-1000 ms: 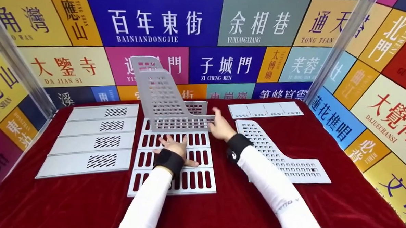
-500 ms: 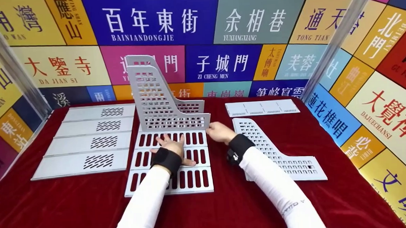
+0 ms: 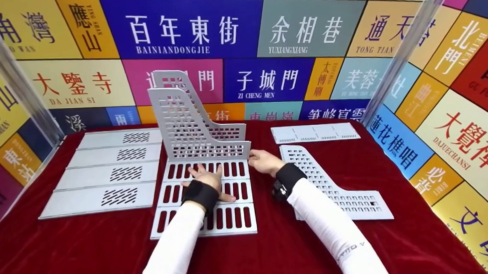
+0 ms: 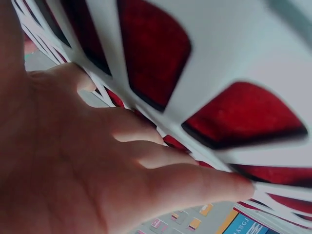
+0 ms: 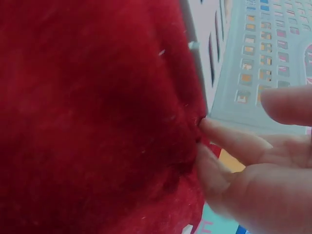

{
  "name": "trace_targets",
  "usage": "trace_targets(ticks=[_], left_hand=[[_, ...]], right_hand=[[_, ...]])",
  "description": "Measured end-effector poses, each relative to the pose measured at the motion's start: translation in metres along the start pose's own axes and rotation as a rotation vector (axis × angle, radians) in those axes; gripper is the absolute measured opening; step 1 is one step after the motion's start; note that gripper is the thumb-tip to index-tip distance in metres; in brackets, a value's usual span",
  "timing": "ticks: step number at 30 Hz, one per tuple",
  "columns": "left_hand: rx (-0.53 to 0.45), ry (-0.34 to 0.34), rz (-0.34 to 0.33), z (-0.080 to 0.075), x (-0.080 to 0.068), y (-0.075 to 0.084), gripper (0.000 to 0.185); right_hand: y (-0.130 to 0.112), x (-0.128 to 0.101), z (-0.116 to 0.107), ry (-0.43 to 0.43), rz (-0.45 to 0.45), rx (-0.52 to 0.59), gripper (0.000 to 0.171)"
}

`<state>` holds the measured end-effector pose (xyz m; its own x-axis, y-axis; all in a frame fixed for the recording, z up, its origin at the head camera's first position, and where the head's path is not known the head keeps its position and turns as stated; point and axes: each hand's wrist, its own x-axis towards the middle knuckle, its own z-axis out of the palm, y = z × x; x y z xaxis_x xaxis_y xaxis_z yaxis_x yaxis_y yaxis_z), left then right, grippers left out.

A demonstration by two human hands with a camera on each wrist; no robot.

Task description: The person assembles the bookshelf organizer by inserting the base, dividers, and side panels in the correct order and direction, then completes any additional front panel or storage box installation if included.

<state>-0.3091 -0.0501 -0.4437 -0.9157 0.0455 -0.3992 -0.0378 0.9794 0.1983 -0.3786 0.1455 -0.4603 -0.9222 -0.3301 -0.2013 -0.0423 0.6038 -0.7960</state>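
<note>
Currently on hand, one entry per line.

Left hand (image 3: 203,176): flat, fingers straight and spread, pressing down on the slotted base (image 3: 206,221); the wrist view shows the fingers (image 4: 146,161) lying across its ribs.

Right hand (image 3: 263,161): fingertips (image 5: 229,139) touch the lower right corner of the front side panel (image 3: 194,127), down by the cloth; fingers look loosely bent, not wrapped round the edge, so more a nudge than a grasp.

Front side panel, position: upright on its long bottom edge, across the far part of the slotted base, between the two hands.

Front side panel, direction: long axis runs left to right; tall end at the left, low foot toward the right hand; broad face toward the camera.

Rear side panel (image 3: 171,79): same shape, upright just behind, mostly hidden.

Handling, judged: thin moulded plastic, light and fairly stiff, though the grid of holes likely lets it flex; smooth, so it may slip or tip while standing on edge. Best held at the solid rim, low near the foot or along the sloping edge, not by the thin bars.

Spare side panel (image 3: 332,182): flat on the cloth, right of the right hand.

Flat panels (image 3: 109,171): four in a row, left of the base.

Narrow strip (image 3: 314,132): far right, flat.

Red cloth (image 3: 68,251): covers the table.
</note>
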Motion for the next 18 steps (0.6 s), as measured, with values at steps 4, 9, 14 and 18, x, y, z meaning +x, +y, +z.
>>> trace_targets(ticks=[4, 9, 14, 18], left_hand=[[-0.011, 0.017, 0.000, 0.000, 0.000, -0.001, 0.126], [-0.001, 0.006, -0.004, -0.001, 0.001, -0.001, 0.127], [0.019, 0.005, -0.004, -0.002, 0.002, -0.002, 0.125], [0.023, -0.003, 0.005, -0.001, 0.001, -0.001, 0.125]], right_hand=[[-0.006, 0.000, 0.002, -0.007, 0.004, -0.035, 0.059], [-0.006, 0.000, -0.003, -0.035, -0.002, -0.068, 0.056], [0.004, -0.014, -0.027, -0.035, -0.129, -0.422, 0.054], [0.026, -0.047, -0.059, 0.088, -0.058, -0.694, 0.076]])
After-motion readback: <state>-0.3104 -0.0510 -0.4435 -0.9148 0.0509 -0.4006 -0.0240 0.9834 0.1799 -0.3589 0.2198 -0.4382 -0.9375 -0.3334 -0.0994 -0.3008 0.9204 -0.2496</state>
